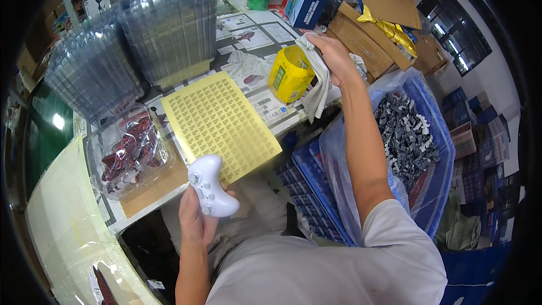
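Observation:
A white game controller (217, 192) with thumbsticks and buttons rests in my left hand (195, 214), whose fingers are closed round its lower side, just off the table's near edge. My right hand (336, 59) reaches to the far right of the table and grips a white cloth (317, 93). The cloth hangs down against the right side of a yellow plastic container (287, 79) with an open top. Between my hands, a yellow sheet (217, 121) covered in rows of small printed labels lies flat, its near corner behind the controller.
Tall stacks of clear plastic trays (169, 28) stand at the back left. Nearer is a clear bag (132, 149) of dark red parts. On the right, a lined blue crate (446, 158) holds many small dark and white pieces. Cardboard boxes (361, 36) crowd the back right.

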`<state>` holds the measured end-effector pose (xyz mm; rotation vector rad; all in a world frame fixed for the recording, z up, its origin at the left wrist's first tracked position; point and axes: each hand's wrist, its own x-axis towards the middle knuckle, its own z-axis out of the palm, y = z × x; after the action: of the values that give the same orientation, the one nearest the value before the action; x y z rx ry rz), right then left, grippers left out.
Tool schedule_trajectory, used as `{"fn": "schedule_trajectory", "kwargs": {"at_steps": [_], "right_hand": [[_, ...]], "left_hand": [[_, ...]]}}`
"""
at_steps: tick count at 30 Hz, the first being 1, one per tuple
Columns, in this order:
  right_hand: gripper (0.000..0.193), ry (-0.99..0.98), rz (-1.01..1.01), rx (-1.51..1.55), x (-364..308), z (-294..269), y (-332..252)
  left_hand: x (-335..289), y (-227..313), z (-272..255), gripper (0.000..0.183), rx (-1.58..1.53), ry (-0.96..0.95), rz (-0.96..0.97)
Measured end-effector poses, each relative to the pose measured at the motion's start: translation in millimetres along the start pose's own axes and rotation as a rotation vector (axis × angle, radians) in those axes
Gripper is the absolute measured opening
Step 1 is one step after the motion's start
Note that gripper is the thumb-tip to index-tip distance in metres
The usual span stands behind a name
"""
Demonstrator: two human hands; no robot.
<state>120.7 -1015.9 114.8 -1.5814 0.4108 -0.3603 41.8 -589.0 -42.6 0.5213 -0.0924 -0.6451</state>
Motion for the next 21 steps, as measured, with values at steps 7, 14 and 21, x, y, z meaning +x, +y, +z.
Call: {"fn": "schedule_trajectory", "kwargs": {"at_steps": [7,14,21], "right_hand": [[0.037,-0.133,-0.044,0.052,-18,-6,9],[0.042,0.028,-0.52,-0.448,-69,14,5],[0.049,0.138,-1.052,-0.797,-118,33,-4]], "left_hand": [[-1,1,-2,0.057,0.009,-0.044,-0.013],[-5,0,-4,0.058,0.003,-0.008,-0.004],[-8,0,-5,0.061,0.032,0.021,-0.006]]}}
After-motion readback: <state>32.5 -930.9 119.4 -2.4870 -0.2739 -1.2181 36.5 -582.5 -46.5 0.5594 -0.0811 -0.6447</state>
